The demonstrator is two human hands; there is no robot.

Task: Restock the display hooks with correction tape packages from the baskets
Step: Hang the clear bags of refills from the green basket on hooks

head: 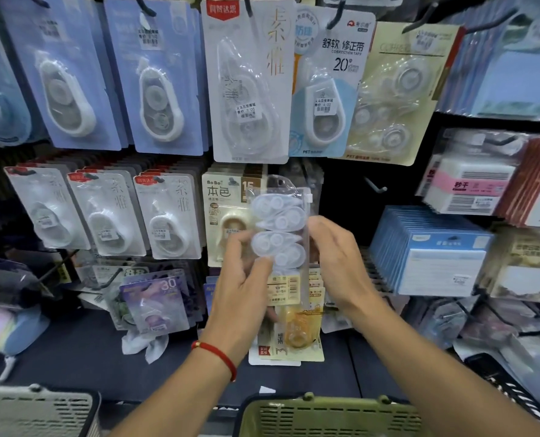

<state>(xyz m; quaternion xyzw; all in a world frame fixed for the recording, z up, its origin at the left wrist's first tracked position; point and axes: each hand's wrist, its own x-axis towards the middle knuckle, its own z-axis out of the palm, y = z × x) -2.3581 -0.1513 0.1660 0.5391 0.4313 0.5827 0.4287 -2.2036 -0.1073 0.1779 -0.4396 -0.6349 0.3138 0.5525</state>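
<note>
I hold a clear plastic bag of several white correction tapes (279, 228) upright in front of the display wall. My left hand (246, 279), with a red string bracelet at the wrist, grips the bag's lower left side, thumb on its front. My right hand (338, 263) holds the bag's right edge. An empty hook (376, 186) sticks out of the dark panel just right of the bag's top. Carded correction tape packages (167, 216) hang on the hooks to the left and above.
A green basket (325, 414) sits at the bottom centre, a grey basket (35, 411) at the bottom left and a black one (511, 389) at the right. Blue card packs (432, 250) and sticky-note packs (470, 187) hang at the right. Loose packages (155, 301) lie on the dark shelf.
</note>
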